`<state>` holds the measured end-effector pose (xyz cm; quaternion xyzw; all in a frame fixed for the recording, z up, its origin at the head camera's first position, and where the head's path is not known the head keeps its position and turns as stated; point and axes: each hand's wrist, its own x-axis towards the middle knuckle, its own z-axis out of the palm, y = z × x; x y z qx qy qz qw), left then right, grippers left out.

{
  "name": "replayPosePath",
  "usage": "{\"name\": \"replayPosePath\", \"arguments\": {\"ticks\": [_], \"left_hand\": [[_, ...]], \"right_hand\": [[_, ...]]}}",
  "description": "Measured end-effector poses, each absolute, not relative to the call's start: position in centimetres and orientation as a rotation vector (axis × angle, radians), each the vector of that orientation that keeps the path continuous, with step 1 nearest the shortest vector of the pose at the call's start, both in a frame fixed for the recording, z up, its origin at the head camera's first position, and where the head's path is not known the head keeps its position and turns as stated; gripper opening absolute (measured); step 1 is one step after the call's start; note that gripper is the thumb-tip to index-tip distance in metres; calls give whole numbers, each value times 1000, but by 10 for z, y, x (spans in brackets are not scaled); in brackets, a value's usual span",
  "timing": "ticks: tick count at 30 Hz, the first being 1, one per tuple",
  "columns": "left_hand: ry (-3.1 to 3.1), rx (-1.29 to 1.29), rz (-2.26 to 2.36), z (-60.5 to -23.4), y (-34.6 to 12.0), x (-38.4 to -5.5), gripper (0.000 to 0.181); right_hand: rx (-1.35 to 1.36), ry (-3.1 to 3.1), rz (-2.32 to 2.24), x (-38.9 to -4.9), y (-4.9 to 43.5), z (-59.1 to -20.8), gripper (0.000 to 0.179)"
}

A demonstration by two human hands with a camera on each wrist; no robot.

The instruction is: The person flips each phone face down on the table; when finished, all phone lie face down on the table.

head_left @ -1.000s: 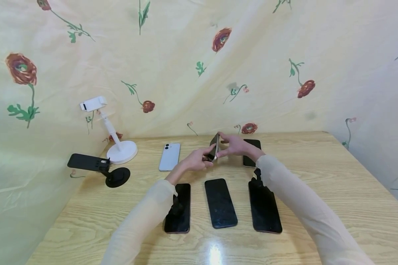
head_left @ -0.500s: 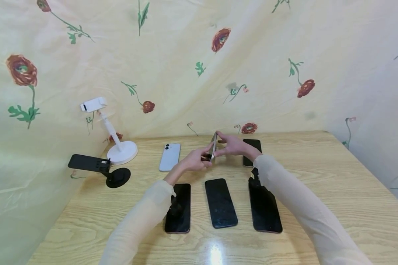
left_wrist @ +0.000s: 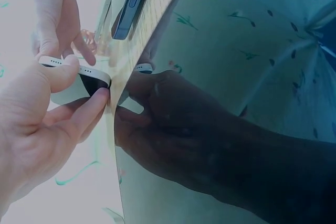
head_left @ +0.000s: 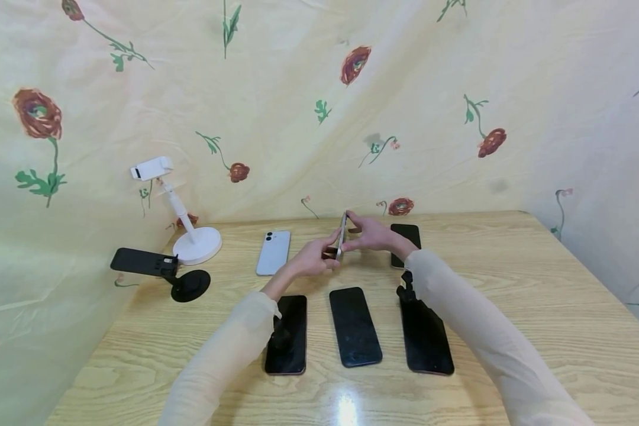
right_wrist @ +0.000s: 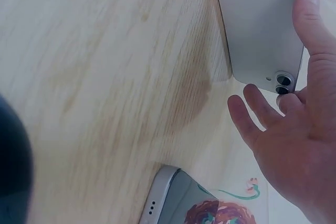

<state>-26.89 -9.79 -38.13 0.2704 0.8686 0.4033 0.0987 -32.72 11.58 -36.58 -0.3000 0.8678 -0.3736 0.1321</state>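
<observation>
Both hands hold a smartphone [head_left: 342, 236] on its edge near the back of the table, nearly edge-on in the head view. My left hand [head_left: 310, 258] pinches its near end between thumb and fingers; the left wrist view shows the pale bottom edge [left_wrist: 94, 72] with port and speaker holes there. From the right, my right hand [head_left: 373, 234] grips it with the thumb on one side edge and a finger at the camera end. Its silvery back [right_wrist: 262, 24] with two lenses faces the right wrist camera. The lower fingers of that hand extend free of it.
A pale blue phone [head_left: 273, 253] lies face down at left. Dark-screened phones lie under the left sleeve [head_left: 295, 334], in the middle [head_left: 355, 326], under the right sleeve [head_left: 428, 343] and at back right [head_left: 406, 238]. White [head_left: 198, 245] and black [head_left: 190, 286] phone stands occupy the left.
The held phone has shifted slightly left and turned, so its dark screen narrows to a thin edge in the head view. Both hands move with it, keeping their grip.
</observation>
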Motion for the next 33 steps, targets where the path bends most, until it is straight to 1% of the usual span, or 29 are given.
{"name": "replayPosePath", "arguments": {"ticks": [9, 21, 33], "left_hand": [[2508, 766, 1301, -383, -98, -266, 86], [2503, 737, 1324, -383, -99, -263, 86], [2512, 730, 1341, -382, -98, -262, 87]], "right_hand": [[-893, 2458, -1166, -330, 114, -371, 103], [-895, 2438, -1160, -330, 112, -371, 106], [-867, 2457, -1149, -328, 109, -379, 108]]}}
